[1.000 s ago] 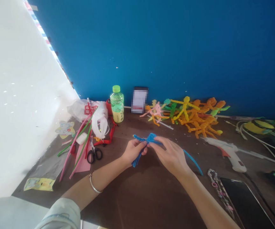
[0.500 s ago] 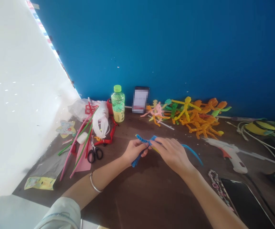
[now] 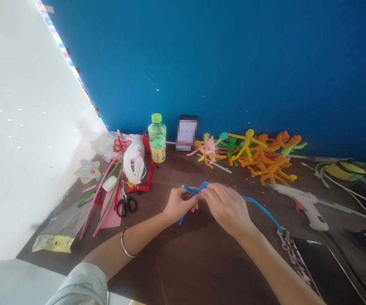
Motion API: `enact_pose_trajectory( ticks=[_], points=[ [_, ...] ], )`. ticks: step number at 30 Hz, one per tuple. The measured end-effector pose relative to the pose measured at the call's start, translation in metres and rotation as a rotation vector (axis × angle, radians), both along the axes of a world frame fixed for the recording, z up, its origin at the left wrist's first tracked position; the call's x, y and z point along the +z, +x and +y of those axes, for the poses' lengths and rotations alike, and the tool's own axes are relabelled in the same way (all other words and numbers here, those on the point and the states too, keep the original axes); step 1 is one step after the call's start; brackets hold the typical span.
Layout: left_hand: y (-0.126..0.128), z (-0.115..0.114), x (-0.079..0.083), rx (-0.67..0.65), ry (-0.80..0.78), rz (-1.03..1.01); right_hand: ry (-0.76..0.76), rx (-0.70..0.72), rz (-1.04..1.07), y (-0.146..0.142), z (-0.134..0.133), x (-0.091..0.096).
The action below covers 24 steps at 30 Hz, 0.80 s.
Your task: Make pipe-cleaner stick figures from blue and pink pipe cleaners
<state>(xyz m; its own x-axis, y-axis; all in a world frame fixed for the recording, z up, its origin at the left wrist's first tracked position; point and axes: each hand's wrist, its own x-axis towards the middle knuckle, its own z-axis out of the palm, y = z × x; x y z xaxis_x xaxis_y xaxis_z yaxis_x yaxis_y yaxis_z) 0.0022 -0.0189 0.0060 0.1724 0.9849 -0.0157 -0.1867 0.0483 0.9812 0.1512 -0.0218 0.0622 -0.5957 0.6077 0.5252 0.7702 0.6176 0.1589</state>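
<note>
Above the middle of the brown table, my left hand (image 3: pixel 179 204) is closed on a blue pipe-cleaner piece (image 3: pixel 192 189), whose coiled arm with a yellowish tip sticks out past the thumb. Another blue end pokes out below these fingers. My right hand (image 3: pixel 226 207) pinches the same piece from the other side, its fingertips close to the left thumb. From beneath the right hand a long blue pipe cleaner (image 3: pixel 264 209) curves down to the right as far as a beaded phone strap. The fingers hide the middle of the piece.
Pipe-cleaner figures (image 3: pixel 265 154) are heaped along the blue wall. A glue gun (image 3: pixel 308 205) and a phone (image 3: pixel 325 267) lie at the right. Scissors (image 3: pixel 126 203), loose pipe cleaners (image 3: pixel 106 173), a plastic bag (image 3: pixel 134 154) and a bottle (image 3: pixel 157 140) are at the left. A phone (image 3: pixel 187 133) leans on the wall.
My right hand has turned and shifted slightly on the blue piece. The long loose pipe cleaner now extends further down to the right. The left hand keeps its hold nearly in place.
</note>
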Motion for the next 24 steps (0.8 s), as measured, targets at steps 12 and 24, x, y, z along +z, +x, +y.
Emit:
enact_pose_trajectory(
  ticks=[12,24],
  points=[
    [0.0,-0.001,-0.002,0.153,0.131,0.184,-0.255,-0.279,0.403,-0.023,-0.012,-0.009],
    [0.003,-0.002,0.004,0.113,0.027,0.04,-0.186,-0.085,0.603,-0.024,-0.013,-0.028]
  ],
)
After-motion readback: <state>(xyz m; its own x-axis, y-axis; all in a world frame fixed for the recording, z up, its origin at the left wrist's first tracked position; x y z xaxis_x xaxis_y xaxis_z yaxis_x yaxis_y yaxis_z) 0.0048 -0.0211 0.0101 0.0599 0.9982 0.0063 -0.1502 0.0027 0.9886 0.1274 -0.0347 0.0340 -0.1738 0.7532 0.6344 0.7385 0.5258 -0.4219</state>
